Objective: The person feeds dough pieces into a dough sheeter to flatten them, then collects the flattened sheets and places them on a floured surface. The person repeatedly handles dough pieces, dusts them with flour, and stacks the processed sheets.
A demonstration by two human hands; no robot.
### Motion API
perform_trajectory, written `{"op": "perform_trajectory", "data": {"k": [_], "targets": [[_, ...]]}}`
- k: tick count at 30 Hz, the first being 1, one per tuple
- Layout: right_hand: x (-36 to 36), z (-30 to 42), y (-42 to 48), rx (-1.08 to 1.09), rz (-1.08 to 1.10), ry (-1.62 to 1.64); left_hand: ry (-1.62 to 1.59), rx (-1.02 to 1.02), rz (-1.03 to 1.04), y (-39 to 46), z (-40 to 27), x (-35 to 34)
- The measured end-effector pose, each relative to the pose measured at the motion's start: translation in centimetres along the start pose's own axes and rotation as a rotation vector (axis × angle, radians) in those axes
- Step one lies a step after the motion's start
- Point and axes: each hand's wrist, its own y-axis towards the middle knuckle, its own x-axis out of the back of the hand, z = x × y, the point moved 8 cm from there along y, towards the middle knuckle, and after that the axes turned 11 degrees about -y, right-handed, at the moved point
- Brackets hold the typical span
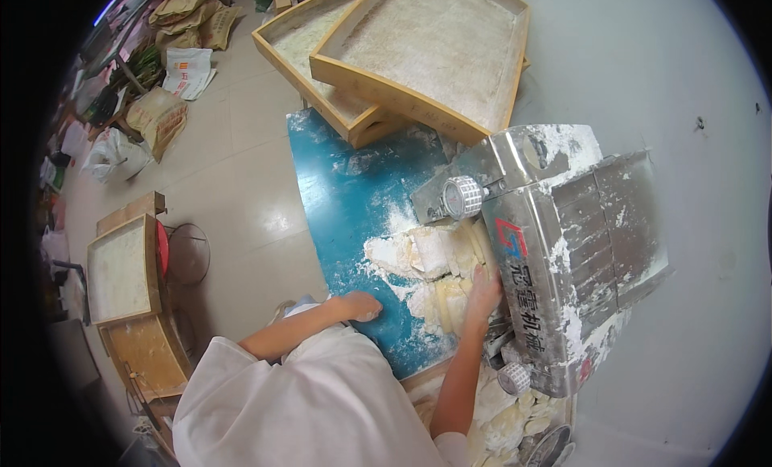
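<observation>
Beside the front edge of a blue work surface (338,196), my left hand (363,306) rests with its fingers curled downward; their undersides are hidden. My right hand (484,293) touches the folded pale dough (452,301) right beside a metal dough-rolling machine (531,256); whether its fingers grip the dough is unclear. A second floured, folded length of dough (428,253) lies just above, its right end against the machine. White flour is scattered around both lengths and over the machine's housing. Two round knobs, an upper one (462,197) and a lower one (514,379), stick out from the machine.
Wooden-framed floured trays (422,110) are stacked across the far end of the surface. More dough pieces (506,428) lie below the machine. Another tray (123,271) stands at left near a round stool (188,254). Sacks (158,120) lie on the floor; a wall is at right.
</observation>
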Motion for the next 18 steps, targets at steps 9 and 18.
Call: {"op": "perform_trajectory", "data": {"k": [9,18], "targets": [[2.1,-0.7,-6.8,0.151,-0.25,0.107,-0.512,-0.013,-0.114,0.1,-4.1,3.4],[-5.8,0.1,-18.7,-0.563,0.294,1.564,-1.797,-0.17,0.23,0.0,-7.7,3.4]]}}
